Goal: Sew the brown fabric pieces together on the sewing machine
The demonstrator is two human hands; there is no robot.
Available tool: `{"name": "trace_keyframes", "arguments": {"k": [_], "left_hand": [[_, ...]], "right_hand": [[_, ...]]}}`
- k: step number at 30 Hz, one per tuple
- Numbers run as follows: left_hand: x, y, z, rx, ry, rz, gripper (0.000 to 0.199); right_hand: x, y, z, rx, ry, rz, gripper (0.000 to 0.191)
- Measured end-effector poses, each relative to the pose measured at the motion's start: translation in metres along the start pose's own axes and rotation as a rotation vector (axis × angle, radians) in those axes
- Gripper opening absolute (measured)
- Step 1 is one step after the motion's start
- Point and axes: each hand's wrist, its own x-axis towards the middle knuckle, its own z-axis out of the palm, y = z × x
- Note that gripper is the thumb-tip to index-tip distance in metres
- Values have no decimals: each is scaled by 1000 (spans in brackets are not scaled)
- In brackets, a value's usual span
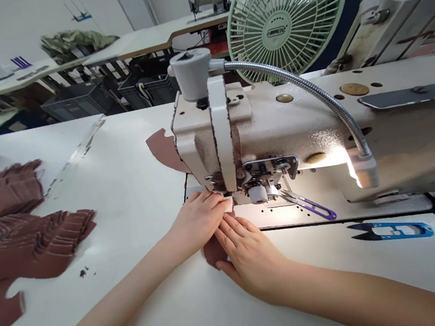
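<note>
My left hand (200,218) is at the sewing machine's (197,128) needle area, its fingers bent and closed on a small white piece (228,204). Right beside it, my right hand (253,259) lies with fingers stretched out over a brown cut piece (213,252), pressing it to the table. The fingertips of both hands meet just in front of the presser foot, and most of the brown piece is hidden under them. The needle itself does not show. Behind the machine head, another brown cut piece (166,151) sticks out.
Stacked brown cut pieces (40,237) lie on the table at left. Purple thread snips (314,208) rest on the machine bed and blue snips (402,229) on the table at right. A lit lamp (363,169) hangs from a flexible arm. A green fan (278,28) stands behind.
</note>
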Motion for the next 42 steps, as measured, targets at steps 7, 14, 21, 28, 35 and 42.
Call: {"name": "trace_keyframes", "arguments": {"k": [7, 14, 21, 28, 35, 42], "left_hand": [[-2, -19, 17, -210, 101, 92, 26], [8, -24, 23, -94, -8, 28, 19], [4, -32, 24, -138, 25, 91, 23], [7, -33, 23, -111, 8, 74, 23], [5, -31, 26, -121, 11, 28, 20], [5, -34, 28, -142, 19, 29, 22]], "right_hand": [[4, -8, -4, -31, -142, -5, 59], [18, -3, -2, -83, -200, 26, 62], [24, 3, 8, -105, -125, 68, 60], [31, 10, 10, -138, -94, 64, 59], [32, 11, 7, -138, -118, 63, 58], [29, 13, 12, -176, -89, 50, 55]]}}
